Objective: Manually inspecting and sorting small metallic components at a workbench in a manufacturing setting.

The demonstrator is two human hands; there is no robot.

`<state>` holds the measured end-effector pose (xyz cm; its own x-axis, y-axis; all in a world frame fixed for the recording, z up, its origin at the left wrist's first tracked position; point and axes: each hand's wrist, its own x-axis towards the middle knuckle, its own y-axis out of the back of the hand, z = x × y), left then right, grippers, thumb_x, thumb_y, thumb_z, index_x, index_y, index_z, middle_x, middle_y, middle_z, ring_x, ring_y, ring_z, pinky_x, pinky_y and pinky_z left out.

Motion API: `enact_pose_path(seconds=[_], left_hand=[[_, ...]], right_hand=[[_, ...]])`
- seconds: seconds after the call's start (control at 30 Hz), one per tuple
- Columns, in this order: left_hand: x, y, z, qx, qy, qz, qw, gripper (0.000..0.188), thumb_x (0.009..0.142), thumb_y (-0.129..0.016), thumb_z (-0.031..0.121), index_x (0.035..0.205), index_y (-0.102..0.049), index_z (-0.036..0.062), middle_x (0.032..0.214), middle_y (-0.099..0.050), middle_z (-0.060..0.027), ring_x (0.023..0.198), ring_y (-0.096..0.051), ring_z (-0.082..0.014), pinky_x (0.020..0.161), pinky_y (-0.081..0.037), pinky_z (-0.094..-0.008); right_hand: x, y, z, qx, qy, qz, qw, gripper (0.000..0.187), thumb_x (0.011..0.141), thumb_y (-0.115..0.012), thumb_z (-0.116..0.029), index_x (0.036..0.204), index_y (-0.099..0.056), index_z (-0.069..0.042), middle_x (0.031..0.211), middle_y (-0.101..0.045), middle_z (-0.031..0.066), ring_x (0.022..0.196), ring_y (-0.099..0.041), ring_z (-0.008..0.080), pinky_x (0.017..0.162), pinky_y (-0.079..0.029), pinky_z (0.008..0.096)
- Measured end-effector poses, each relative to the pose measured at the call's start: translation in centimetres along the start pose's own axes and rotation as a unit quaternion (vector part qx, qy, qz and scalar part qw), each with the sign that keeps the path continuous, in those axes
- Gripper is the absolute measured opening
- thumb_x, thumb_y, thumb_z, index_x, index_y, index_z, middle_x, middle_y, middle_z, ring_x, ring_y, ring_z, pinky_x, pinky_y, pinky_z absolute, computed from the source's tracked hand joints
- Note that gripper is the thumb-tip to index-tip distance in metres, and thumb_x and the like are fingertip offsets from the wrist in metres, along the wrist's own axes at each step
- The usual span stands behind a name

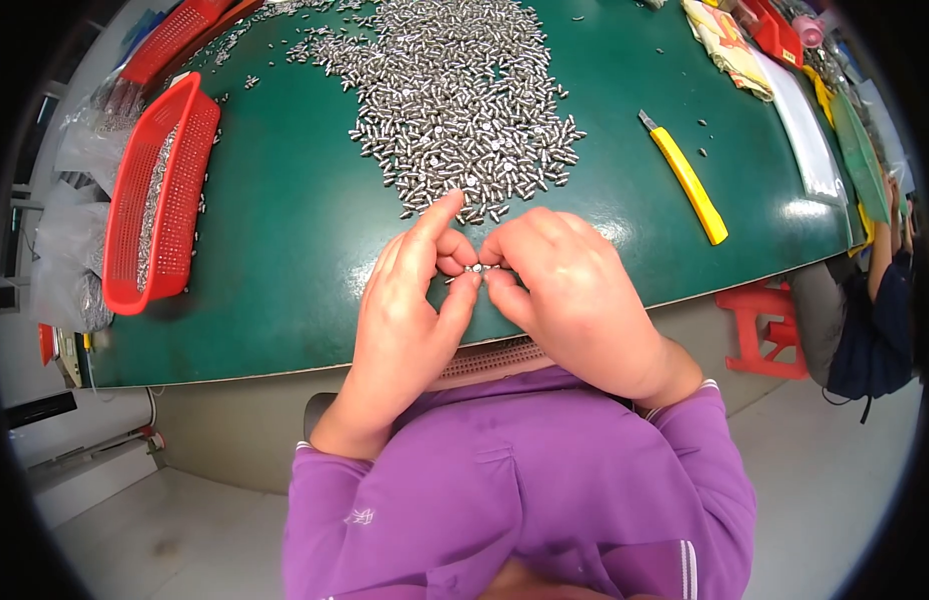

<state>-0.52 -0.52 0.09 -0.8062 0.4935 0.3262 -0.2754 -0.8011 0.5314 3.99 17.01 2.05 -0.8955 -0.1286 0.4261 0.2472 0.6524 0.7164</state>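
A large heap of small silver metal parts point(465, 100), short and screw-like, spreads over the green table point(285, 200). At the heap's near edge, my left hand point(400, 300) and my right hand point(570, 290) meet, fingertips almost touching. Between them are a few of the small metal parts point(476, 268), too small to make out exactly. My left thumb and bent fingers pinch at these parts, while the left index finger stretches forward to the heap. The right thumb and index finger close on the other side of the same parts.
A red perforated basket point(135, 230) with metal parts inside stands at the left, beside clear plastic bags point(60, 230). A yellow utility knife point(688, 185) lies at the right, blade exposed. A pink basket point(490, 362) sits below the front edge. A red stool point(763, 330) and another person point(875, 320) are farther right.
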Motion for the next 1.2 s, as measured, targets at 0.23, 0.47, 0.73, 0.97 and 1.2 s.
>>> enact_pose_path(seconds=[0.23, 0.47, 0.73, 0.97, 1.2], left_hand=[[0.0, 0.2, 0.2, -0.010, -0.001, 0.000, 1.000, 0.078, 0.080, -0.065, -0.012, 0.153, -0.040, 0.0016, 0.096, -0.062, -0.0081, 0.086, -0.059, -0.0204, 0.081, -0.052, -0.0348], [-0.2, 0.3, 0.2, -0.091, 0.061, 0.040, 0.993, 0.080, 0.081, -0.050, -0.014, 0.157, -0.030, -0.0003, 0.111, -0.056, -0.0104, 0.094, -0.056, -0.0170, 0.085, -0.049, -0.0309], [-0.6, 0.6, 0.8, 0.036, 0.011, 0.017, 0.999, 0.071, 0.084, -0.060, -0.012, 0.152, -0.041, 0.0000, 0.104, -0.059, -0.0113, 0.097, -0.057, -0.0236, 0.087, -0.049, -0.0369], [0.2, 0.2, 1.2, 0.072, 0.020, 0.000, 0.997, 0.069, 0.085, -0.062, -0.012, 0.150, -0.043, 0.0007, 0.106, -0.060, -0.0131, 0.094, -0.058, -0.0272, 0.088, -0.049, -0.0396], [1.4, -0.8, 0.7, 0.085, -0.015, 0.027, 0.996, 0.066, 0.085, -0.062, -0.012, 0.148, -0.045, -0.0004, 0.108, -0.062, -0.0139, 0.099, -0.059, -0.0304, 0.091, -0.049, -0.0428]], right_hand=[[0.1, 0.3, 0.8, 0.072, -0.005, -0.033, 0.997, 0.022, 0.079, -0.074, -0.003, 0.096, -0.062, -0.004, 0.089, -0.062, 0.0105, 0.085, -0.062, 0.0328, 0.077, -0.050, 0.0438], [0.4, -0.1, 0.0, 0.080, -0.001, -0.025, 0.997, 0.023, 0.080, -0.074, -0.005, 0.100, -0.063, -0.003, 0.096, -0.059, 0.0118, 0.090, -0.060, 0.0338, 0.079, -0.050, 0.0457], [-0.6, 0.7, 0.5, 0.059, 0.020, -0.065, 0.996, 0.019, 0.081, -0.074, -0.006, 0.098, -0.065, -0.006, 0.092, -0.059, 0.0105, 0.087, -0.061, 0.0316, 0.077, -0.051, 0.0432], [-2.0, 2.3, -0.2, 0.161, 0.051, -0.131, 0.977, 0.021, 0.084, -0.072, -0.006, 0.105, -0.065, -0.003, 0.095, -0.059, 0.0134, 0.092, -0.062, 0.0344, 0.079, -0.051, 0.0454], [0.4, 0.6, 1.6, 0.022, -0.007, 0.014, 1.000, 0.021, 0.087, -0.068, -0.005, 0.107, -0.065, -0.001, 0.098, -0.061, 0.0157, 0.092, -0.060, 0.0359, 0.081, -0.051, 0.0457]])
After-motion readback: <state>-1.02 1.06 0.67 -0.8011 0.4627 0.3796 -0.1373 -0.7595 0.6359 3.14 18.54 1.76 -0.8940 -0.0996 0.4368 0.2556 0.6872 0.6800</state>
